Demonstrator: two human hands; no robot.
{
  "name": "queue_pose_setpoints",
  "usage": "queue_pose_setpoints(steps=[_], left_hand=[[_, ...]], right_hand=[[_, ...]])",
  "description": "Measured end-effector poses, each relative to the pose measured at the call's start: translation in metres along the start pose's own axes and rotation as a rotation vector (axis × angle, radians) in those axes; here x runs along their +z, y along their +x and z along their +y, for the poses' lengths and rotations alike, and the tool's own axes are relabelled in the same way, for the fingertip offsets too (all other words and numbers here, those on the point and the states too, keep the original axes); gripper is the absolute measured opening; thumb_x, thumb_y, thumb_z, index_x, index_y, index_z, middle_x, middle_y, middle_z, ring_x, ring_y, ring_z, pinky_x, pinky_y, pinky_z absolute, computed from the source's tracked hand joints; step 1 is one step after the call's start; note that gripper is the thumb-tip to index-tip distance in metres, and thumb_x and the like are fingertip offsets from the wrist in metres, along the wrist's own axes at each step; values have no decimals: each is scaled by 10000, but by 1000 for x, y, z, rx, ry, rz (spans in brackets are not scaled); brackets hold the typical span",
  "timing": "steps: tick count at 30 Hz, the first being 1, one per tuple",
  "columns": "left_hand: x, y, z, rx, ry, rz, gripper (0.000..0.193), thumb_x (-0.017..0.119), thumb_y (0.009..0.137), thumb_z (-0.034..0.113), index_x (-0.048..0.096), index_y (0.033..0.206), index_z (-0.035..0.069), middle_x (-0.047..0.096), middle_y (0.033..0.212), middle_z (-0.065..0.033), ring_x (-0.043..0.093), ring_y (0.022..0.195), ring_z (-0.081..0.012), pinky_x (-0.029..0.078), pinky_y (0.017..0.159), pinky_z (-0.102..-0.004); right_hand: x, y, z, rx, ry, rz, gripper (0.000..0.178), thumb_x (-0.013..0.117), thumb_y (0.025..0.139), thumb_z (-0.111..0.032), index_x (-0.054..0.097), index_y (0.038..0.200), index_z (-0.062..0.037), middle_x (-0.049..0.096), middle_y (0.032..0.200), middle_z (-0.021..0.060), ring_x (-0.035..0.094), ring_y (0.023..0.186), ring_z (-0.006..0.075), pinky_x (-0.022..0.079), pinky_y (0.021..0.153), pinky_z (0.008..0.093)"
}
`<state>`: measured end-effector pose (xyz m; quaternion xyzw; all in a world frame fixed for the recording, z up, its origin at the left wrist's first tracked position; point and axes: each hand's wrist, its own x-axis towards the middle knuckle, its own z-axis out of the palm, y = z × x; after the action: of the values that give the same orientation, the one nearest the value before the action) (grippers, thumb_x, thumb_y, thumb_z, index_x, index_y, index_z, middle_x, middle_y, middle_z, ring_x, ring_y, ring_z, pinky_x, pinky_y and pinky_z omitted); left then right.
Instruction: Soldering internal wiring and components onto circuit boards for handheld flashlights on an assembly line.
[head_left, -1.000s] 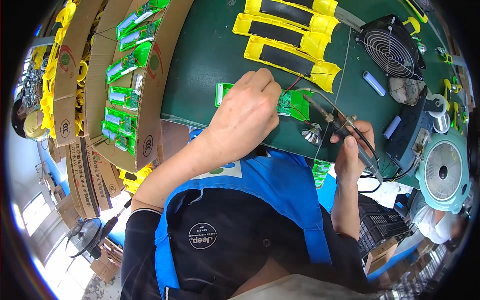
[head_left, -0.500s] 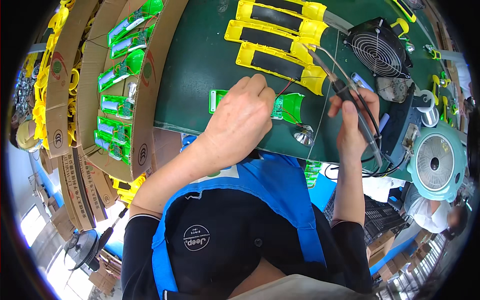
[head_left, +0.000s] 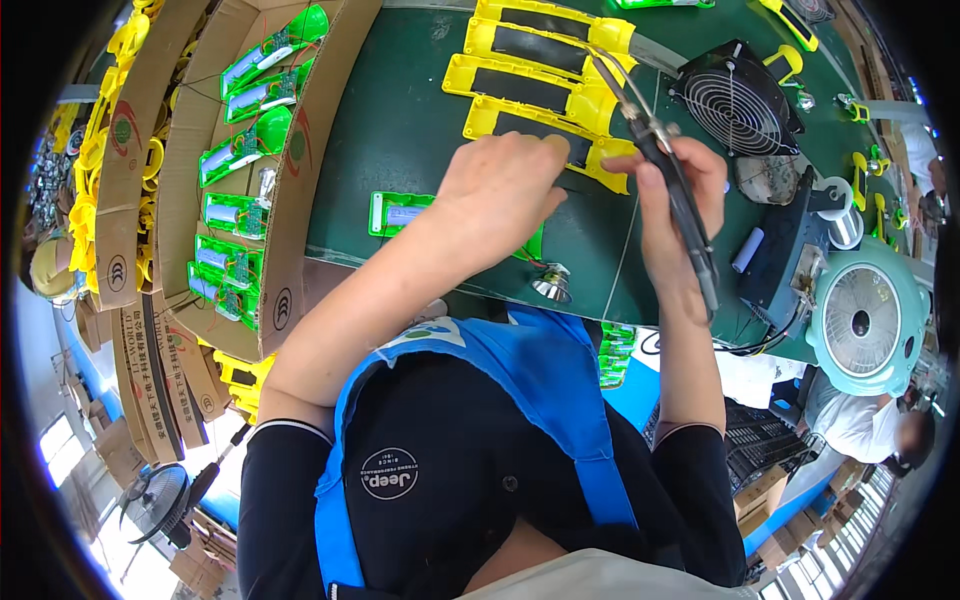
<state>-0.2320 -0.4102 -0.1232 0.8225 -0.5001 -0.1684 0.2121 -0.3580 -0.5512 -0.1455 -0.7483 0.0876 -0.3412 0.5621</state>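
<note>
My left hand (head_left: pixel 500 195) is closed, its fingertips at the lower edge of the nearest yellow plastic housing (head_left: pixel 485 118); what they pinch is hidden. Under that hand and wrist lies a green plastic housing (head_left: pixel 385 222) with a battery cell (head_left: pixel 405 215) in its left end. A silvery lamp reflector (head_left: pixel 552 284) sits beside its right end, at the table's near edge. My right hand (head_left: pixel 685 200) is wrapped round a soldering iron (head_left: pixel 670 172), which has a thin metal tube alongside it. The iron's tip points up and left, over the row of yellow housings with black pads.
A cardboard box (head_left: pixel 345 60) of wired green housings stands at left. Far right on the green table (head_left: pixel 345 185) are a black fan (head_left: pixel 735 100), a solder spool (head_left: pixel 845 215), a dark blue soldering station (head_left: pixel 785 255), a loose battery cell (head_left: pixel 748 250) and a light-green round fan (head_left: pixel 868 320).
My left hand has moved up and right to the nearest yellow housing. More of the green housing's left end shows. My right hand has shifted left with the soldering iron.
</note>
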Motion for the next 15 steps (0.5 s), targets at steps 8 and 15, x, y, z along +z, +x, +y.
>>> queue_pose_setpoints(steps=[8,15], left_hand=[[-9,-11,-13,-76,-540,223,120,636,803,12,640,921,-10,637,754,-32,560,610,-54,424,537,-207],[-21,-21,-49,-263,-823,109,53,596,839,34,600,850,-18,604,783,19,519,702,-15,414,657,-162]], right_hand=[[13,8,31,-39,-133,-61,300,669,796,56,518,1043,-21,582,907,99,678,805,173,531,662,247],[-14,-30,11,-70,-164,-107,287,680,800,15,518,1035,-9,620,906,137,645,779,203,511,696,289]])
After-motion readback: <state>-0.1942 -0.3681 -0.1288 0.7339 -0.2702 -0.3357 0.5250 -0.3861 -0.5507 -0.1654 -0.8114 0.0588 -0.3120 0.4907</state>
